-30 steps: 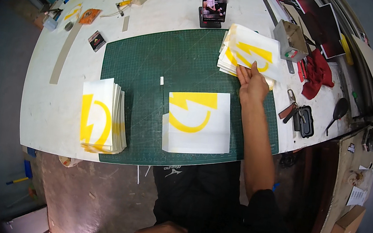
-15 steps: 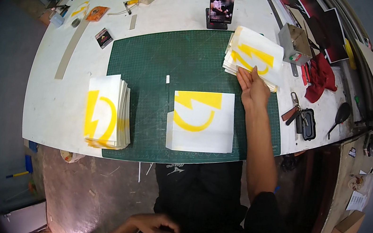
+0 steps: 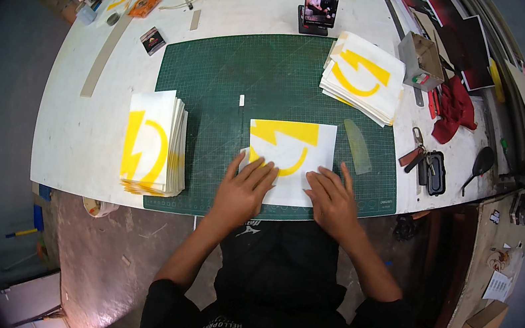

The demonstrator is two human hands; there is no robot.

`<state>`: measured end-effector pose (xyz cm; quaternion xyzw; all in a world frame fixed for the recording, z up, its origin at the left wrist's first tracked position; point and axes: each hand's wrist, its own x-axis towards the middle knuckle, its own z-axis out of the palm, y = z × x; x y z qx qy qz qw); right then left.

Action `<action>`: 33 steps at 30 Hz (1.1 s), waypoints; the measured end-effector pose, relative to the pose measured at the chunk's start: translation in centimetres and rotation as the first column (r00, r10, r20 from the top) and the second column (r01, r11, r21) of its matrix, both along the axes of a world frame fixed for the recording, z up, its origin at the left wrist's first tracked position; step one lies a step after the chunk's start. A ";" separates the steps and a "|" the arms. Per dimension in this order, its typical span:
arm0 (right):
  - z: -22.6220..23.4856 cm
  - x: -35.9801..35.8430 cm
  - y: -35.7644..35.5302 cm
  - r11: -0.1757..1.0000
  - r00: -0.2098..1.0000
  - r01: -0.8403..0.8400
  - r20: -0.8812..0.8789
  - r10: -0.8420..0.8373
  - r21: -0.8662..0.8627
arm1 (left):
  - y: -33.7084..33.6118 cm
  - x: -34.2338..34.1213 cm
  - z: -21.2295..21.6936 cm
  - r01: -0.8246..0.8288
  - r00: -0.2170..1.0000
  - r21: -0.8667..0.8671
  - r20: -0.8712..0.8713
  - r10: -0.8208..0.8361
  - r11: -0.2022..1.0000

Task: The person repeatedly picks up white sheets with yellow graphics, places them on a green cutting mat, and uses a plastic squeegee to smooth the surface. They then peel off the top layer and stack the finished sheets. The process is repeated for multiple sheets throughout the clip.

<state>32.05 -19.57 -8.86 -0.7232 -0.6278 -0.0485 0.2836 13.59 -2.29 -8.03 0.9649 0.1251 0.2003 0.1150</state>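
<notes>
Both hands flat on white sheet with yellow bolt-and-arc decal (image 3: 289, 154), near edge of green cutting mat (image 3: 221, 77). Left hand (image 3: 244, 191), right hand (image 3: 331, 200): grip released, palms pressing, grasping nothing. Risk: uneven pressure could skew or crease sheet. Left of mat centre: decal stack (image 3: 152, 143). Far right corner: second stack (image 3: 363, 76). Translucent squeegee (image 3: 359, 147) right of sheet.
</notes>
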 end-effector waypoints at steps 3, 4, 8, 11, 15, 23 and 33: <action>-0.9 -0.5 0.1 0.998 0.998 0.019 -0.064 -0.016 0.054 | -0.7 -0.6 -0.8 -0.003 0.999 -0.007 0.034 0.003 1.000; -1.0 -0.6 0.1 0.997 0.996 0.029 -0.087 -0.023 0.067 | -1.0 -0.5 -0.7 -0.009 0.999 -0.024 0.048 0.010 1.000; -1.1 -0.3 0.3 0.994 0.999 -0.002 -0.041 0.006 0.108 | -1.2 -0.6 -1.0 -0.018 0.994 -0.046 0.104 0.023 0.999; -1.0 0.1 0.8 0.993 1.000 -0.010 -0.028 0.013 0.119 | -1.0 0.1 -0.9 -0.054 0.987 -0.073 0.147 0.064 0.996; -1.5 0.3 1.4 0.993 1.000 -0.013 0.015 0.012 0.120 | -1.2 0.6 -2.1 -0.117 0.976 -0.025 0.182 0.119 0.993; -1.8 -1.4 -1.6 0.997 0.998 -0.052 -0.041 0.050 -0.055 | -3.9 -2.5 -1.4 -0.060 0.994 -0.116 -0.095 0.049 0.991; -2.3 -1.9 -2.4 0.998 1.000 -0.030 -0.006 0.030 -0.051 | -3.8 -3.0 -2.6 -0.049 0.998 -0.144 -0.053 0.042 0.988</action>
